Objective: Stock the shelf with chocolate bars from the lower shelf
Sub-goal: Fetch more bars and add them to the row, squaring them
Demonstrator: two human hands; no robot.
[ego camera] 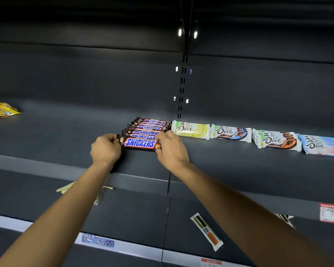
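A row of several Snickers bars lies flat on the dark upper shelf, running from back to front. The front Snickers bar is held at both ends: my left hand pinches its left end, and my right hand pinches its right end. To the right of the Snickers row lie Dove bars: a yellow-green one, a brown and blue one, a small stack with orange swirl and a light blue stack.
A yellow snack bag lies at the far left of the upper shelf. On the lower shelf lie a clear packet with green and orange contents and a pale wrapper behind my left forearm. Price tags sit on the shelf edges.
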